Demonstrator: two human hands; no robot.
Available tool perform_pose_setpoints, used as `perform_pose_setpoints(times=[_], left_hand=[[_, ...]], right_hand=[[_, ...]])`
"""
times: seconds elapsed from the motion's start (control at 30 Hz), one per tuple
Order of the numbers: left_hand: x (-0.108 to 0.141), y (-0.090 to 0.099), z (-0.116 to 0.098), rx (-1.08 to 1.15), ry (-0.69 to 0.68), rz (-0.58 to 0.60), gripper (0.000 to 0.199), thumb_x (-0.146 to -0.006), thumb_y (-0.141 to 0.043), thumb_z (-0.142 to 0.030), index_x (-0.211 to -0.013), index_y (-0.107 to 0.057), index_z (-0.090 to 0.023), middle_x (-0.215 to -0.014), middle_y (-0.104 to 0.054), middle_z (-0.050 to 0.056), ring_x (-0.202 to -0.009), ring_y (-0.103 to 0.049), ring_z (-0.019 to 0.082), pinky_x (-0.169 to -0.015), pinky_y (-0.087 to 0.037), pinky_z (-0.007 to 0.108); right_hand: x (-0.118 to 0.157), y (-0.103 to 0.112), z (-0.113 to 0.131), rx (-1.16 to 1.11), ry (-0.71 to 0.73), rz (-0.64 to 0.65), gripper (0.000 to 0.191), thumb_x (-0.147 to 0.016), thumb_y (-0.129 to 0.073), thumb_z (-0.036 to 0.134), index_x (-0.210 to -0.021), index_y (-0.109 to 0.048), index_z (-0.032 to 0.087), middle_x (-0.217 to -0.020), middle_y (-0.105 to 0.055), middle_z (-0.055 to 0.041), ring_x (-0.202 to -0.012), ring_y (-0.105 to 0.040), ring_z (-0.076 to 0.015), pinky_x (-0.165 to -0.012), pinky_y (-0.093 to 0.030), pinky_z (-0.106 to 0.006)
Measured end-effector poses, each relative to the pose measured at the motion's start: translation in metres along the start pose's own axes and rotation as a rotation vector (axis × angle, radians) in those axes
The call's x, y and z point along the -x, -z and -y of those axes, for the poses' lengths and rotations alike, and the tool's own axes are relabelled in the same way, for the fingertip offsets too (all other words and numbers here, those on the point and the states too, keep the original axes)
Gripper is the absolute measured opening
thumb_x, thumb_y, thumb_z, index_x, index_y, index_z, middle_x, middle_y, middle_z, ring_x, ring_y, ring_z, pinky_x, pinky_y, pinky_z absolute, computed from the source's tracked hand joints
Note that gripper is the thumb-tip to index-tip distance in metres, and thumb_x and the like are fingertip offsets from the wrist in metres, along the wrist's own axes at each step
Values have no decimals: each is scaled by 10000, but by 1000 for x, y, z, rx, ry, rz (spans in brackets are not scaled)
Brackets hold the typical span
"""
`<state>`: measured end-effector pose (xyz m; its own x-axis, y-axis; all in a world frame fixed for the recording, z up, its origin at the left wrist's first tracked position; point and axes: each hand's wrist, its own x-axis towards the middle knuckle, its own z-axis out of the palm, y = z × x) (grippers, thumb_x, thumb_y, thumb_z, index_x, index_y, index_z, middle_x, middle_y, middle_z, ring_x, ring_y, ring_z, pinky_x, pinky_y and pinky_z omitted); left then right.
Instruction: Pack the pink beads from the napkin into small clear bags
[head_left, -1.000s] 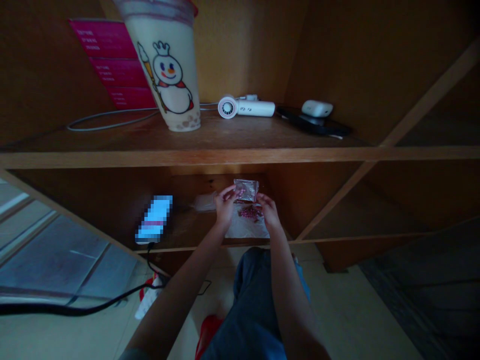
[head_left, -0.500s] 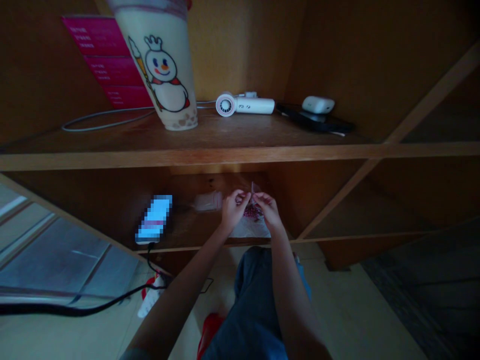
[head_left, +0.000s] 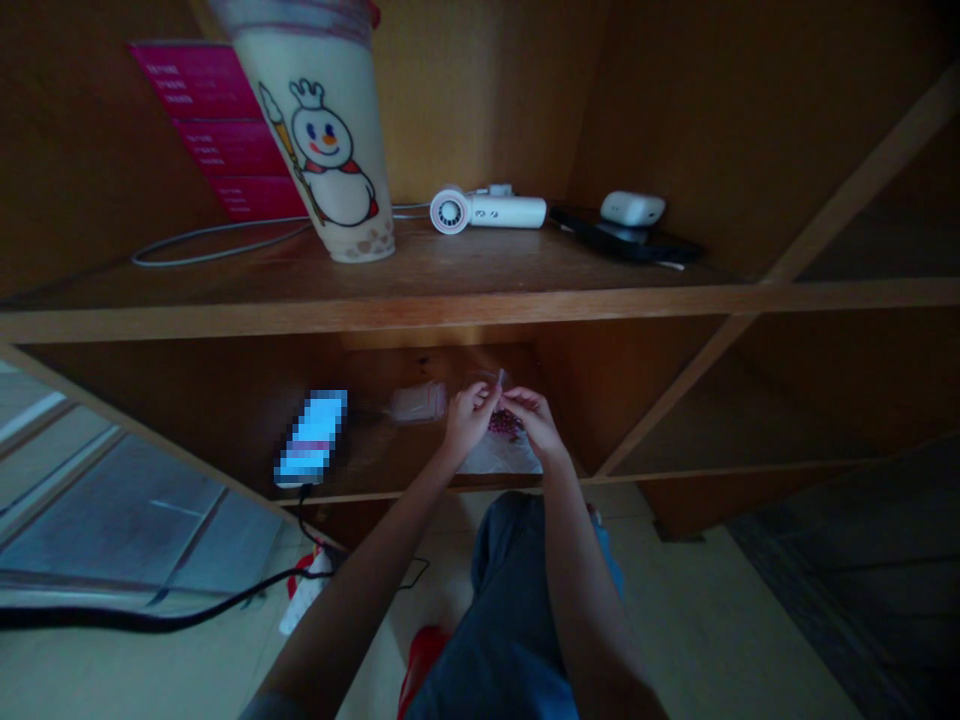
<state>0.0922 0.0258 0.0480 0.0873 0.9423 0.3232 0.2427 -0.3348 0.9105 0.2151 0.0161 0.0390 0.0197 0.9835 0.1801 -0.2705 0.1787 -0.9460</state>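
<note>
My left hand [head_left: 469, 420] and my right hand [head_left: 536, 422] meet over the lower shelf, fingertips pinched close together. Between them rises the top of a small clear plastic bag [head_left: 500, 379], and both hands seem to grip it. Just below the fingers are small dark red bead-like pieces [head_left: 505, 425]; whether they lie inside the bag or under it, I cannot tell. A whitish plastic sheet or bag [head_left: 501, 458] lies flat beneath, at the shelf's front edge. Left of my left hand rests a stack of clear small bags [head_left: 418, 402].
A lit phone [head_left: 311, 440] with a black cable [head_left: 225, 600] is at the lower shelf's left. The upper shelf [head_left: 450, 265] holds a tall drink cup [head_left: 337, 150], a pink box [head_left: 225, 130], a white handheld fan [head_left: 495, 211] and a white earbud case [head_left: 632, 208] on a dark flat item.
My right fingers have shifted slightly left, closer to my left fingertips, and the upright bag edge has tilted a little. The view has moved slightly. Nothing else differs.
</note>
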Motion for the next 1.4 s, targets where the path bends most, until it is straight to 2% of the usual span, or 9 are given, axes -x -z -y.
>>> perform_pose_setpoints(times=[0.23, 0.47, 0.57, 0.67, 0.87, 0.93, 1.03, 1.17, 1.4], left_hand=[[0, 4, 1, -79, 0, 57, 243, -833, -454, -349, -797, -611, -167, -716, -679, 35, -652, -635, 148, -605, -467, 228], [7, 2, -5, -586, 29, -1, 178, -812, -484, -287, -856, -629, -193, -786, -689, 50, -712, -636, 175, -647, -443, 253], [10, 1, -9, -705, 36, -14, 200, -816, -475, -310, -851, -631, -191, -787, -690, 59, -724, -639, 191, -646, -435, 264], [12, 2, -9, -760, 46, -3, 196, -810, -481, -323, -815, -632, -197, -761, -688, 53, -711, -638, 197, -640, -430, 268], [16, 1, -2, -654, 35, 23, 173, -825, -463, -281, -855, -616, -204, -744, -673, 31, -685, -623, 166, -634, -425, 243], [16, 1, -1, -613, 27, 26, 166, -830, -457, -265, -867, -607, -204, -744, -661, 23, -685, -613, 155, -639, -425, 237], [15, 3, -2, -601, -20, -4, 149, -830, -453, -235, -858, -594, -192, -801, -637, 26, -730, -596, 149, -681, -432, 245], [14, 6, -4, -635, -132, -44, 157, -842, -432, -224, -831, -582, -177, -874, -590, 43, -821, -566, 155, -768, -438, 275], [19, 3, 12, -725, -257, -30, 213, -803, -464, -159, -986, -571, -144, -1126, -517, 122, -1048, -502, 225, -933, -400, 376]], right_hand=[[-3, 2, -7, 44, 32, -22, 76, -634, -643, 272, -654, -644, 199, -639, -620, 19, -617, -551, -113, -640, -432, -227], [-6, -4, -14, 336, 181, -187, 39, -643, -582, 224, -619, -602, 200, -625, -582, 22, -589, -510, -118, -586, -389, -216], [-5, -4, -13, 486, 218, -329, 38, -642, -579, 225, -638, -607, 200, -632, -585, 10, -588, -503, -130, -583, -368, -227], [-5, -2, -13, 597, 237, -461, 62, -657, -577, 244, -683, -613, 200, -643, -591, -4, -587, -503, -144, -586, -357, -241], [-1, -2, -11, 669, 189, -557, 119, -655, -597, 263, -761, -629, 220, -652, -613, -9, -574, -507, -157, -588, -344, -256], [-1, -2, -10, 673, 213, -517, 158, -656, -581, 236, -808, -623, 224, -673, -614, -3, -583, -513, -154, -600, -357, -254], [-3, -1, -8, 746, 282, -331, 150, -690, -497, 185, -759, -629, 202, -731, -612, -25, -656, -544, -162, -649, -391, -263], [-6, -1, -10, 777, 326, -125, 273, -764, -401, 159, -749, -670, 200, -854, -630, -51, -826, -571, -174, -773, -412, -289], [-5, -11, -14, 669, 338, 18, 264, -838, -467, 377, -857, -695, 245, -944, -656, -41, -942, -563, -191, -872, -392, -334]])
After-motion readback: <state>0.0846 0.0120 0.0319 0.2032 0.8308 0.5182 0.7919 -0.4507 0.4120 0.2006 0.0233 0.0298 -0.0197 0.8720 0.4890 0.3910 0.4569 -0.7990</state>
